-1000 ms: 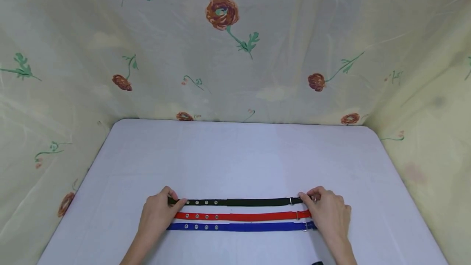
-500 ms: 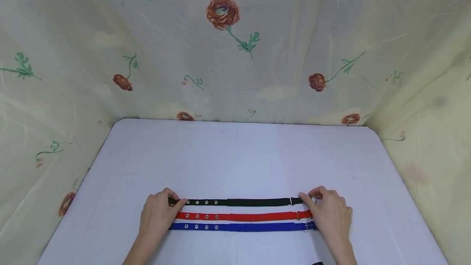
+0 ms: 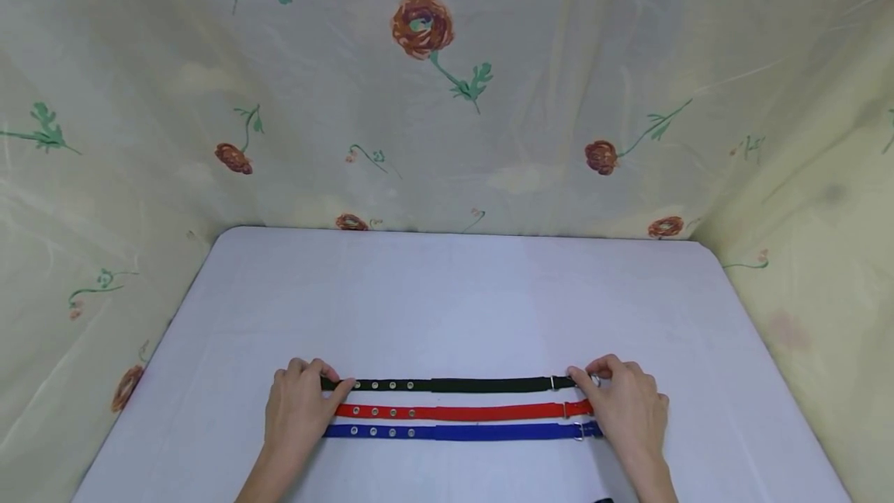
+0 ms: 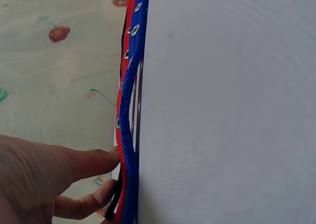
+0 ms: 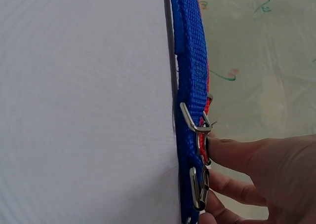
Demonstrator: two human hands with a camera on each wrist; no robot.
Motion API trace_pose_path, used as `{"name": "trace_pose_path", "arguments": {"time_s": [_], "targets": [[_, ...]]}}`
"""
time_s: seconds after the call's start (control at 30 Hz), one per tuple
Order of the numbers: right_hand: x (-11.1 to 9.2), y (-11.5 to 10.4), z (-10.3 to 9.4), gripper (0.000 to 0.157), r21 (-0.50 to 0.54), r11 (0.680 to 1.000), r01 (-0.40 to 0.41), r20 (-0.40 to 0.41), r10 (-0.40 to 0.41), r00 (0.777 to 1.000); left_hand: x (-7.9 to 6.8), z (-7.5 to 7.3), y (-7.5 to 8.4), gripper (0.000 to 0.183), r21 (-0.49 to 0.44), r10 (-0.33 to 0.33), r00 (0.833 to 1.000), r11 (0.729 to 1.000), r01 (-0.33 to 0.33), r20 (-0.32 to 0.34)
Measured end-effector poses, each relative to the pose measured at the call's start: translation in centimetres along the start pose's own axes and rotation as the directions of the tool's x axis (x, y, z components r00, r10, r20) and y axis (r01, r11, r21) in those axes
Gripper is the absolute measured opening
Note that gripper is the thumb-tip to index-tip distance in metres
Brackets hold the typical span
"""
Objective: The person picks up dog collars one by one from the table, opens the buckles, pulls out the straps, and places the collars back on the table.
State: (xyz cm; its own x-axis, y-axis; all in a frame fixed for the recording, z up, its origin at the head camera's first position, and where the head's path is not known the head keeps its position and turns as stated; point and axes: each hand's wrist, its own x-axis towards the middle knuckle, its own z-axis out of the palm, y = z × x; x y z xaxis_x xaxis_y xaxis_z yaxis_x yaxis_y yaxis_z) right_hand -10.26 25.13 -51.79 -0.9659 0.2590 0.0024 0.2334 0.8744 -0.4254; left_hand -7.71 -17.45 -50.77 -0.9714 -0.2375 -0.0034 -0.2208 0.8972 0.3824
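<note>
Three strap collars with metal eyelets at the left and buckles at the right lie side by side across the table. The dark, nearly black collar [image 3: 489, 385] is farthest from me, the red collar [image 3: 489, 413] is in the middle and the blue collar [image 3: 503, 432] is nearest. My left hand [image 3: 296, 410] pinches the black collar's left end between thumb and fingers. At its buckle end, my right hand [image 3: 632, 406] pinches the same collar. The right wrist view shows the blue collar's metal buckle [image 5: 195, 120] close up; the right fingertips are partly hidden behind the straps.
A white table [image 3: 447, 301] lies beneath the collars. Flower-patterned cloth [image 3: 524, 60] hangs behind it and along both sides. A small black object [image 3: 604, 500] shows at the bottom edge, mostly cut off.
My left hand has shifted very slightly to the right and toward me at the black collar's end. The right hand and the collars stay practically where they were.
</note>
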Motion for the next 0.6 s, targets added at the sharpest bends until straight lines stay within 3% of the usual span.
{"name": "trace_pose_path", "arguments": {"time_s": [0.23, 0.43, 0.6], "targets": [[0.2, -0.3, 0.1, 0.043, -0.016, 1.000, 0.001, -0.004, -0.001, 1.000, 0.2, 0.6, 0.0, 0.040, 0.029, 0.050, 0.994, 0.998, -0.047, -0.094], [0.3, 0.4, -1.0, 0.058, 0.051, 0.998, -0.023, 0.053, 0.021, 0.998, -0.3, 0.8, 0.5, 0.042, -0.072, 0.066, 0.990, 0.995, -0.076, -0.126], [-0.6, 0.8, -3.1, 0.071, 0.110, 0.993, -0.048, 0.124, 0.034, 0.992, -1.8, 0.0, 0.9, 0.045, -0.122, 0.090, 0.987, 0.987, -0.106, -0.135]]}}
